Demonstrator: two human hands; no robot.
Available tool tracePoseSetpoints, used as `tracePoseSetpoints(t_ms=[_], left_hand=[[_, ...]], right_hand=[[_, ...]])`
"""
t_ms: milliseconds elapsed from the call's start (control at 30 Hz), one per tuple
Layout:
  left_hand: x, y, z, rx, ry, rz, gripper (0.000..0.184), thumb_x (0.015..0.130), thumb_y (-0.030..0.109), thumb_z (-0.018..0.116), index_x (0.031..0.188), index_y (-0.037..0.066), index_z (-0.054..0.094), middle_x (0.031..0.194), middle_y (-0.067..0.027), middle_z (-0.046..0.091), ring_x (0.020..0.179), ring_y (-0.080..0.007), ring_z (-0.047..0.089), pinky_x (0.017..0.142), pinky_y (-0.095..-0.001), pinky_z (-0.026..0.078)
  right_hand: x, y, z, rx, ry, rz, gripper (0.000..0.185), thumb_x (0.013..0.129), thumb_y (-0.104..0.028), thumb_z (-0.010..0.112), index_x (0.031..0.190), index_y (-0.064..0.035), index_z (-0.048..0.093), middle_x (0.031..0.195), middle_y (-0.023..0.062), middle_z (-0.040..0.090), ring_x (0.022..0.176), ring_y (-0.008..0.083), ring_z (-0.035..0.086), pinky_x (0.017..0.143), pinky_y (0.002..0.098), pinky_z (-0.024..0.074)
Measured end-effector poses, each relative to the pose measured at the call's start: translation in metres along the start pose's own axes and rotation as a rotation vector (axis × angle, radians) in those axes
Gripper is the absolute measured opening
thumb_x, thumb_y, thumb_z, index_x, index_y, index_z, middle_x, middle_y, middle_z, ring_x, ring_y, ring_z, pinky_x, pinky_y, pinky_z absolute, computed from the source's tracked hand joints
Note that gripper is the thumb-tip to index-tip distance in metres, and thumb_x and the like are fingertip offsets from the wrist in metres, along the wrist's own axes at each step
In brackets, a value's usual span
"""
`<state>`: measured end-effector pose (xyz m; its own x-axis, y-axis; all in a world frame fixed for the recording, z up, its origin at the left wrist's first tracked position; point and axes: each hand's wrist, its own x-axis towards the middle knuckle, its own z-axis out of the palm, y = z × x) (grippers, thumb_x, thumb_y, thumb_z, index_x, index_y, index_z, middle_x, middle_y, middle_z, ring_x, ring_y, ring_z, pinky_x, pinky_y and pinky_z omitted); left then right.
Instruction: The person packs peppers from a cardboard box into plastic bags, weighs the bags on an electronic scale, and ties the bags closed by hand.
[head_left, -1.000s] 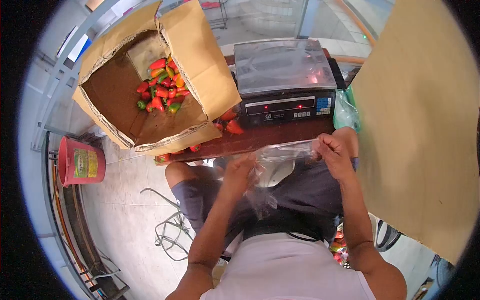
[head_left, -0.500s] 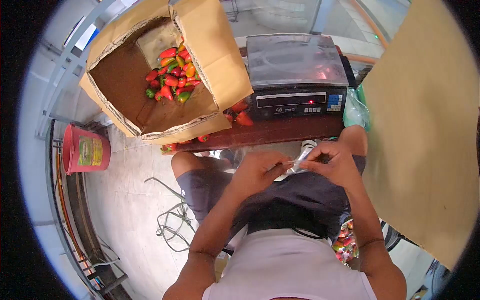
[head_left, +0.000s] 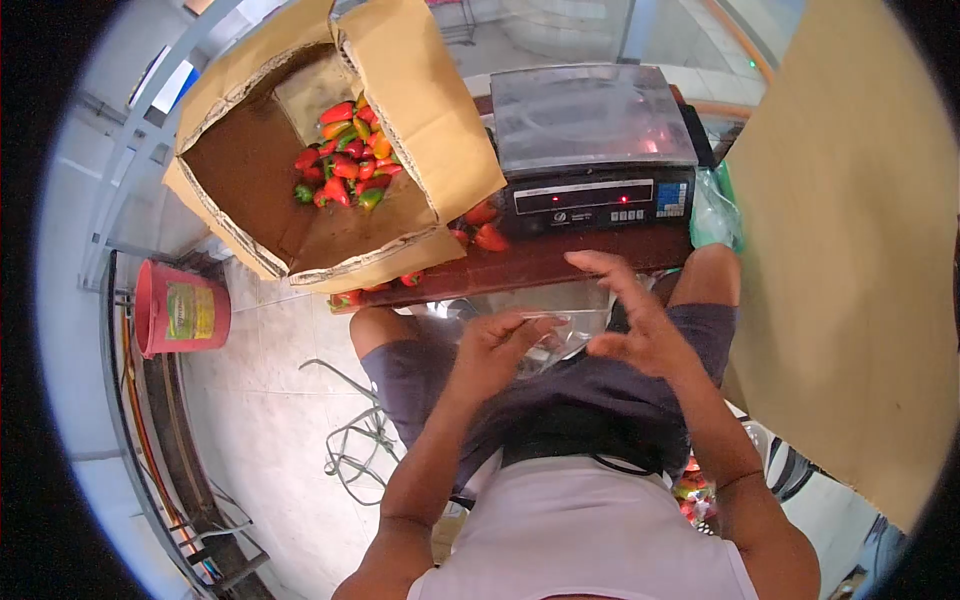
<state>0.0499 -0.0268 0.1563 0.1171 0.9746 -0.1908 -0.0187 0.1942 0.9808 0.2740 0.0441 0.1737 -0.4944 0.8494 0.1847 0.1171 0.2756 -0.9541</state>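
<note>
A clear plastic bag (head_left: pixel 583 328) hangs over my lap, pinched at its edge by my left hand (head_left: pixel 500 350). My right hand (head_left: pixel 640 322) is at the other side of the bag, thumb and fingers spread apart; whether its thumb touches the plastic I cannot tell. Beyond my hands, red, orange and green peppers (head_left: pixel 345 165) lie in a tilted cardboard box (head_left: pixel 440 130). A few loose red peppers (head_left: pixel 490 237) sit beside the box on a dark red table (head_left: pixel 570 256).
A digital scale (head_left: pixel 595 115) with a lit display stands on the table, with greenish plastic bags (head_left: pixel 718 215) at its right. A tall cardboard sheet (head_left: pixel 840 270) fills the right side. On the left are a pink bucket (head_left: pixel 182 308) and a tangled green strap (head_left: pixel 355 440) on the floor.
My right hand has let go of the plastic and lifted with its fingers spread. The bag now hangs more unfolded from my left hand.
</note>
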Motion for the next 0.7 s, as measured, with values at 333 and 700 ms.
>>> tracePoseSetpoints(t_ms=[333,700], left_hand=[[-0.006,0.003,0.004,-0.232,0.163,0.165,0.029,0.099,0.020,0.064,0.118,-0.001,0.068,0.104,-0.0074,0.071,0.096,-0.0139,0.067,0.085,-0.0285,0.052],[0.000,0.040,-0.008,0.036,-0.102,-0.008,0.010,0.090,0.008,0.074,0.092,-0.001,0.074,0.077,-0.0017,0.070,0.072,-0.0096,0.066,0.067,-0.0247,0.053]], right_hand=[[0.000,0.009,0.012,0.705,0.179,0.143,0.021,0.089,-0.006,0.075,0.088,-0.0093,0.054,0.082,-0.0052,0.049,0.070,0.0020,0.043,0.063,0.0201,0.0381],[0.019,-0.016,-0.045,0.227,-0.270,0.095,0.024,0.084,0.002,0.077,0.089,-0.0082,0.055,0.086,-0.0043,0.053,0.075,0.0026,0.048,0.063,0.0200,0.0377]])
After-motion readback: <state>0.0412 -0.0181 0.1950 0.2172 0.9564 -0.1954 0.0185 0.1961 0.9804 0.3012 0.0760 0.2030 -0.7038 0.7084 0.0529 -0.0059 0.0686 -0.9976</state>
